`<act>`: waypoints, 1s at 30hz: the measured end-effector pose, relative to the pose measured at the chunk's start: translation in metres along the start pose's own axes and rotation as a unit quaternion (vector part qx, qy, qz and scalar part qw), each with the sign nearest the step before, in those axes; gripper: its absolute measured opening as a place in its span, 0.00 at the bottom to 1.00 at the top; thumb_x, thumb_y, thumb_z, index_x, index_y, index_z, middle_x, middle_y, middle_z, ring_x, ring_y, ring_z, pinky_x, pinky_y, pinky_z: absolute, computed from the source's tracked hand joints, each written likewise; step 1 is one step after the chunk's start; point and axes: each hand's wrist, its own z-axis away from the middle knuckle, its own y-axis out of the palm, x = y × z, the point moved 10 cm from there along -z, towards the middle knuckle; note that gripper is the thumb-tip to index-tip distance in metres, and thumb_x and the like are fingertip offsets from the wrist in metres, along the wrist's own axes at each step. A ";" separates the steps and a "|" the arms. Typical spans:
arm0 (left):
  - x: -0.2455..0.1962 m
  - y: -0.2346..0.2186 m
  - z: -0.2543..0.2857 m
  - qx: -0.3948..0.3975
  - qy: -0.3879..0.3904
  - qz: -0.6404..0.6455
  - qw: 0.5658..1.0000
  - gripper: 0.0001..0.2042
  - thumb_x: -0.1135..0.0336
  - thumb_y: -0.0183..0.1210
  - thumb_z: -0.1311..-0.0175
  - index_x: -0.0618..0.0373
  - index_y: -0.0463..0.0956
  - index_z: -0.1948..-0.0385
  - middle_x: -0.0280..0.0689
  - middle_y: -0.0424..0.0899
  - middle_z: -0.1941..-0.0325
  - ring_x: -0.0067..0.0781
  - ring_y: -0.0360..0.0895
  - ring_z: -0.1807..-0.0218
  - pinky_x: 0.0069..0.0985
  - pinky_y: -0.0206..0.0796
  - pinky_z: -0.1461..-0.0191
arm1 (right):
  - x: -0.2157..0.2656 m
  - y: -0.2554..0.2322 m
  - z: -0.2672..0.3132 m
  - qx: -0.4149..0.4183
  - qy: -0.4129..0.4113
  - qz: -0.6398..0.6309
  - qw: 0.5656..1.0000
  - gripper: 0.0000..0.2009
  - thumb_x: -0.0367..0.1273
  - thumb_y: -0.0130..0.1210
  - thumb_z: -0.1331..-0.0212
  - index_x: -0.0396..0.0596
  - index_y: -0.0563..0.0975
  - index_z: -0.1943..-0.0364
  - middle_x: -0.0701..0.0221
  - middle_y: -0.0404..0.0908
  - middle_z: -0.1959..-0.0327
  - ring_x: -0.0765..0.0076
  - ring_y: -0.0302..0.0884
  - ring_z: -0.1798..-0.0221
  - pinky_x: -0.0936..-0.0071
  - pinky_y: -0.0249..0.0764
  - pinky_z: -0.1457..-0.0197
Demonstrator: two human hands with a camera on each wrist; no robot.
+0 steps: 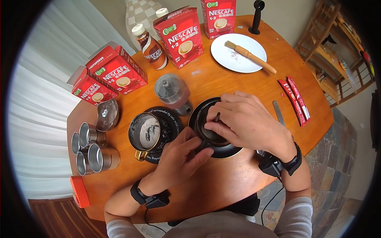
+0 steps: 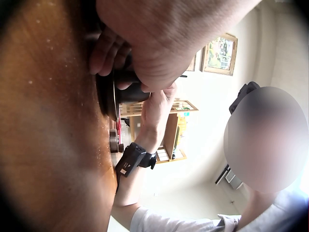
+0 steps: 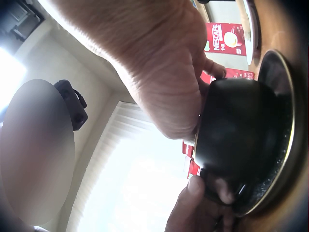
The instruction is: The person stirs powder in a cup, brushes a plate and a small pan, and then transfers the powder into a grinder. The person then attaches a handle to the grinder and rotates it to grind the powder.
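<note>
In the head view a black cup (image 1: pixel 217 137) with a gold-edged black saucer (image 1: pixel 228 154) under it stands in front of me. My left hand (image 1: pixel 180 156) holds the cup by its handle (image 1: pixel 205 145), thumb and fingers around it. Over the cup's mouth, my right hand (image 1: pixel 250 123) pinches a thin dark stick-like handle (image 1: pixel 217 116); its lower end is hidden inside the cup. The right wrist view shows the cup's glossy side (image 3: pixel 236 130), with left fingers at its handle. To the left, a second cup (image 1: pixel 144 131) contains pale powdery stuff with dark patches.
A black lettered plate (image 1: pixel 168 115) lies under the second cup. Behind stand a see-through container (image 1: pixel 171 93), red Nescafe boxes (image 1: pixel 184 39) and a bottle (image 1: pixel 152 51). Metal cups (image 1: pixel 101 156) cluster left. A brush (image 1: pixel 252 55) lies on a white plate (image 1: pixel 220 51); sachets (image 1: pixel 295 101) lie right.
</note>
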 end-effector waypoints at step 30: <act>0.000 0.001 0.000 0.007 0.005 -0.003 1.000 0.12 0.61 0.69 0.30 0.62 0.82 0.61 0.40 0.77 0.60 0.39 0.78 0.72 0.34 0.69 0.68 | -0.004 -0.011 -0.003 0.006 0.019 -0.082 0.996 0.05 0.32 0.65 0.36 0.46 0.85 0.64 0.66 0.81 0.71 0.56 0.77 0.64 0.62 0.68 0.59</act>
